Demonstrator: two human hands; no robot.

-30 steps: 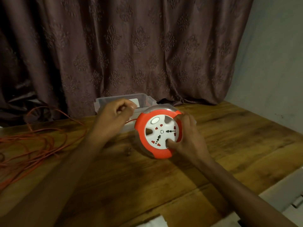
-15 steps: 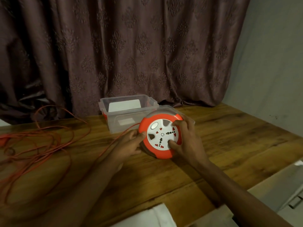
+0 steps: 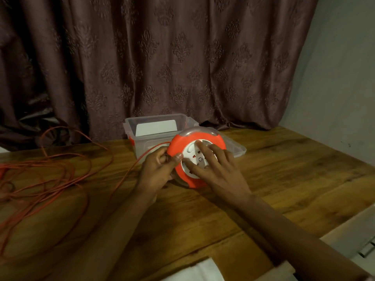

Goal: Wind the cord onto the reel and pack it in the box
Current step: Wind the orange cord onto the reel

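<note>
Fingers (image 3: 205, 154) of right hand (image 3: 219, 171) spread on reel (image 3: 178, 147) face, left hand (image 3: 157, 169) apparently pinching cord (image 3: 140, 159) at rim

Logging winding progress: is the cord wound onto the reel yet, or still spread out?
Mostly still spread out. The cord lies in loose loops on the table, one strand running to the reel.

Right hand (image 3: 218, 171) fingers now spread across reel (image 3: 183, 147), seemingly.
</note>
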